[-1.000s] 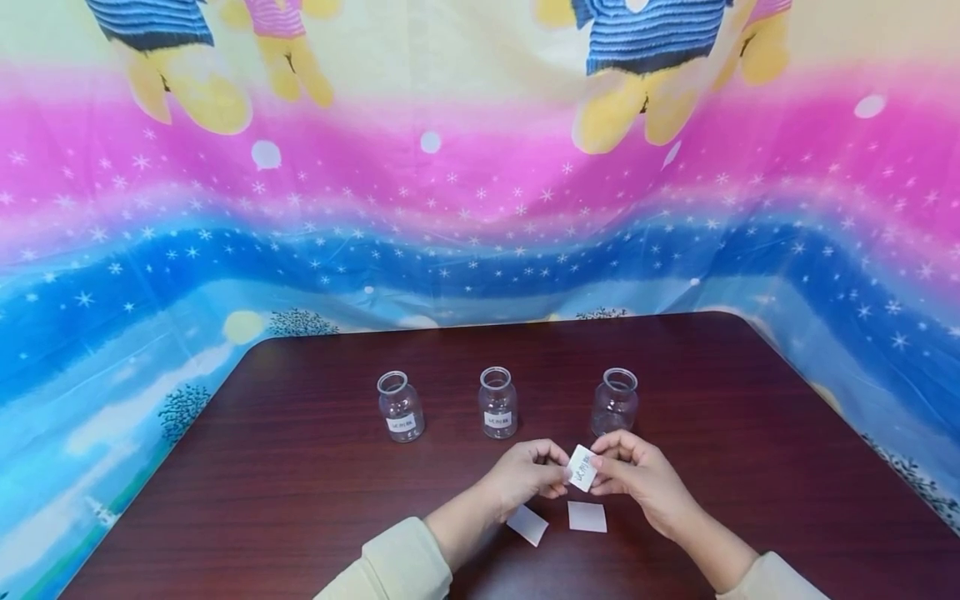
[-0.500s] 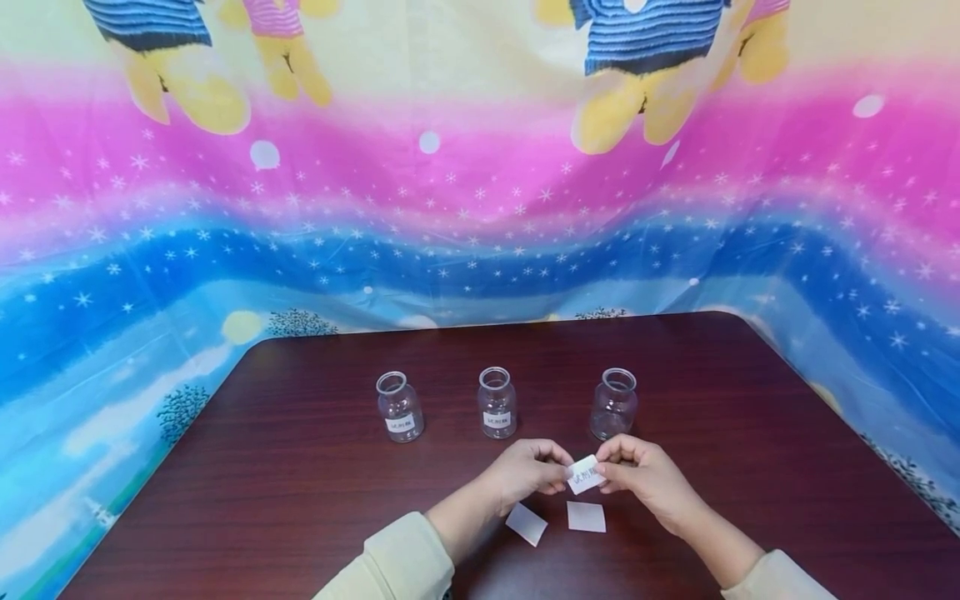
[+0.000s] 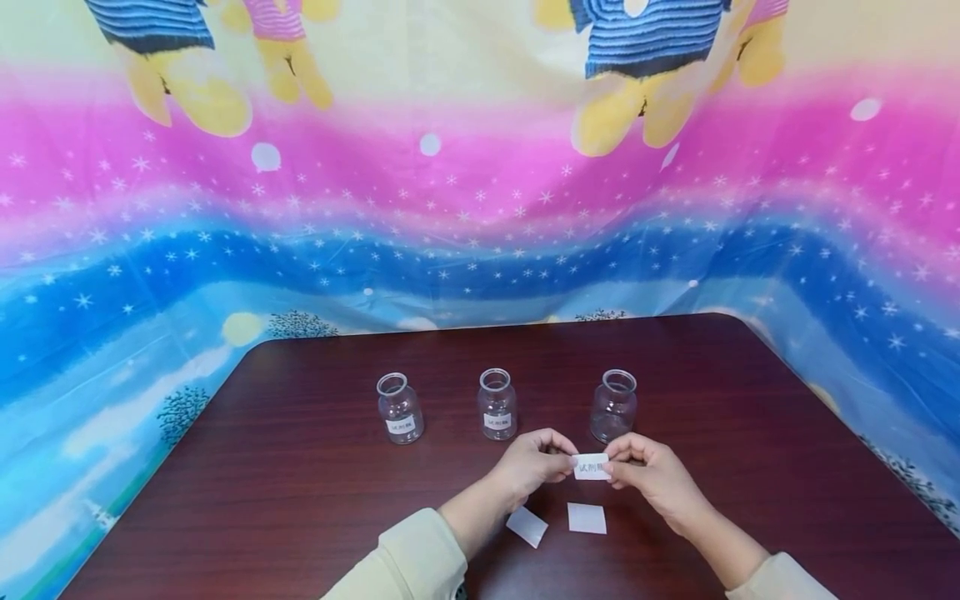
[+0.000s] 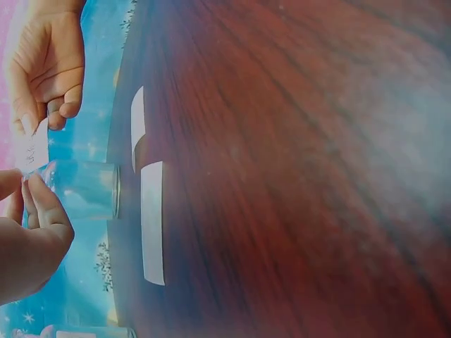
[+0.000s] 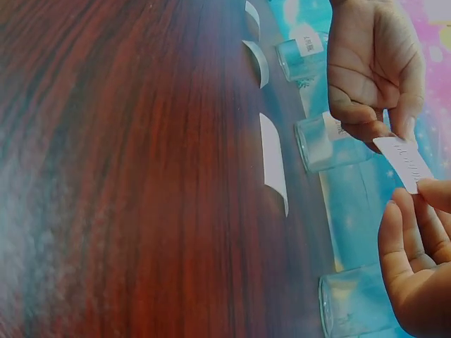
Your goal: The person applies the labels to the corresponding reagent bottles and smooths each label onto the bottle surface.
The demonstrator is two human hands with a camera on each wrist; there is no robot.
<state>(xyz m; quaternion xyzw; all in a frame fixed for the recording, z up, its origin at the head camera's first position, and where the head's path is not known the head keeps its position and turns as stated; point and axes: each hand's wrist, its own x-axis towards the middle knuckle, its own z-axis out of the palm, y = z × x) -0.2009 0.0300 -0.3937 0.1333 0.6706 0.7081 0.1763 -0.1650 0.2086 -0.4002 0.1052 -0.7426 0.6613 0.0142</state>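
A small white label [image 3: 591, 467] with handwritten characters is stretched level between both hands, above the table. My left hand [image 3: 528, 467] pinches its left end between thumb and fingertips, and my right hand [image 3: 663, 483] pinches the right end. Just behind the right hand stands a clear glass bottle [image 3: 613, 404] with no label seen on it. Two more clear bottles stand to the left, a middle bottle [image 3: 495, 400] and a left bottle [image 3: 400, 404], each bearing a similar label low on its front. In the right wrist view the held label [image 5: 405, 163] shows its written face.
Below the hands lie a white paper piece [image 3: 587, 518] and another paper piece [image 3: 528, 527], partly beside the left wrist. The right wrist view shows a further curled slip [image 5: 254, 17]. The dark wooden table [image 3: 315, 467] meets a patterned cloth [image 3: 480, 208] at its back.
The label has turned from a steep tilt to nearly level, and its writing now faces the head camera. Both hands keep pinching it; the left hand has risen slightly.
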